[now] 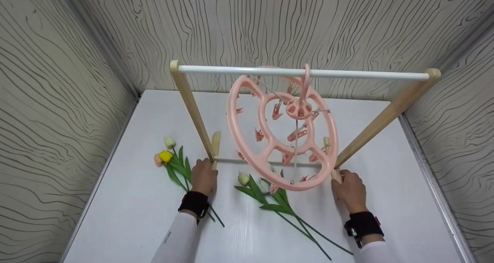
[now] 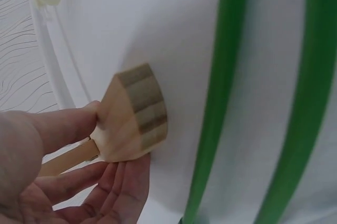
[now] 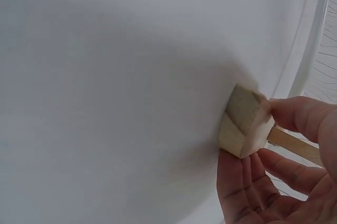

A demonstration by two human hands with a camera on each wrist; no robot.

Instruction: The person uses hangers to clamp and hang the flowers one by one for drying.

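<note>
A drying rack stands on the table, with wooden legs, a white top rod (image 1: 239, 70) and a thin lower bar. From the rod hangs a pink clip hanger (image 1: 299, 110), an oval ring with small clips, by its hook. My left hand (image 1: 204, 177) grips the near end of the rack's left wooden foot (image 2: 134, 118), thumb on one side and fingers on the other. At the right, my right hand (image 1: 350, 191) holds the matching wooden foot (image 3: 242, 121) between thumb and fingers. The hanger's ring partly covers the lower bar.
Tulips with yellow, white and peach heads (image 1: 166, 156) lie at the left, their stems passing under my left wrist. Between my arms lie white tulips (image 1: 243, 179), partly behind the hanger. Wood-patterned walls (image 1: 270, 23) enclose the white table (image 1: 127, 201) at back and sides.
</note>
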